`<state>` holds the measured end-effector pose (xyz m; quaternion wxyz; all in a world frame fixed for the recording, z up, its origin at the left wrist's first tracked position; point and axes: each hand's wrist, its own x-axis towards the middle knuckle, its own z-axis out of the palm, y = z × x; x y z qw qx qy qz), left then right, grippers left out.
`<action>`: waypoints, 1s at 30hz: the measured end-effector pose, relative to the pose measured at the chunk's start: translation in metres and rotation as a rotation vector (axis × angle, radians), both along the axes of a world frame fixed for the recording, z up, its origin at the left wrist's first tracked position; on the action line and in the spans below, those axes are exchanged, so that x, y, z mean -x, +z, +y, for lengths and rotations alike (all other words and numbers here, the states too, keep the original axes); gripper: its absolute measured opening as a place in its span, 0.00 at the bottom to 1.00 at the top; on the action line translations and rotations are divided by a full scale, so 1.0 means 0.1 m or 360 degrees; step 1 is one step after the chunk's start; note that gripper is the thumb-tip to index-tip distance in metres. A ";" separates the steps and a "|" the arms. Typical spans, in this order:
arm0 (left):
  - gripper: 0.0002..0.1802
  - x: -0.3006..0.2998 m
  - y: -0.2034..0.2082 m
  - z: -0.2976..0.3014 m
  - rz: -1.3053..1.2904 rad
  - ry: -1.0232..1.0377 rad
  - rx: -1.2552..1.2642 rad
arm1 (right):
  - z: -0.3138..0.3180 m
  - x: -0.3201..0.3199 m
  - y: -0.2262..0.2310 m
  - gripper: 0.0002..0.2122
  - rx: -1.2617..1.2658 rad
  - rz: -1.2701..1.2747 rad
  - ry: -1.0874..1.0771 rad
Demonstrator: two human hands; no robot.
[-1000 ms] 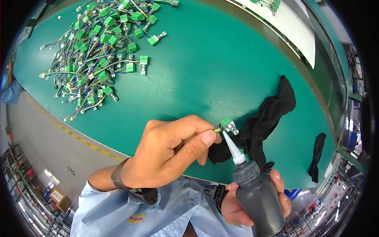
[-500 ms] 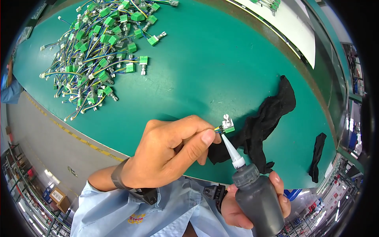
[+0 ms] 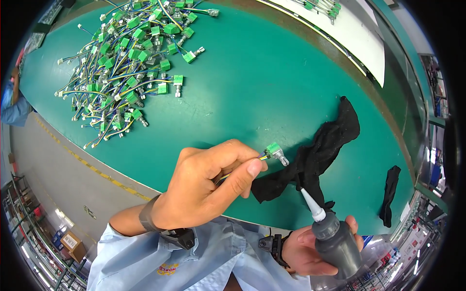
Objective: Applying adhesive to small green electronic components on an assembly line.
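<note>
Between its thumb and forefinger, my left hand (image 3: 208, 182) pinches the wires of a small green potentiometer (image 3: 274, 150), whose metal shaft points to the lower right. The wires run back under the fingers, partly hidden. In my right hand (image 3: 310, 252) is a dark squeeze bottle (image 3: 340, 250) with a pale tapered nozzle (image 3: 311, 204). The bottle leans up to the left, its nozzle tip apart from the potentiometer. A crumpled black cloth (image 3: 323, 145) lies on the green table (image 3: 242, 77) just beyond both hands.
Many wired green potentiometers (image 3: 141, 56) are heaped at the far left. A smaller black cloth strip (image 3: 389, 196) lies near the right edge. Along the far right side is a white surface (image 3: 359, 43) with more parts. Another person's sleeve (image 3: 15, 107) shows at the left rim.
My right hand has drawn the bottle down and to the right, taking the nozzle off the potentiometer. The potentiometer has turned in my left fingers, its shaft swinging from upward to lower right.
</note>
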<state>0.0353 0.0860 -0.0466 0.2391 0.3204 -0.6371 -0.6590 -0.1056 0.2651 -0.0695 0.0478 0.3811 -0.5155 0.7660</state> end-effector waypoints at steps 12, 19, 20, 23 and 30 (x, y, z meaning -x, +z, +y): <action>0.09 0.02 0.11 0.01 -0.0333 -0.0052 0.0137 | 0.13 0.19 -0.03 0.27 -0.0144 -0.0278 -0.0159; 0.17 -0.20 0.76 -0.55 -0.1011 -0.0307 0.0672 | 0.27 0.41 0.14 0.30 -0.0004 -0.0709 0.0092; 0.15 -0.12 0.81 -0.58 -0.1051 -0.0346 0.1030 | 0.31 0.43 0.17 0.31 -0.0024 -0.0778 0.0076; 0.10 0.16 0.96 -0.58 -0.0756 -0.0113 0.1183 | 0.34 0.47 0.21 0.32 0.0007 -0.0874 0.0073; 0.06 0.94 1.29 -1.08 -0.0424 -0.0317 0.1564 | 0.44 0.56 0.15 0.30 0.0029 -0.0881 -0.0121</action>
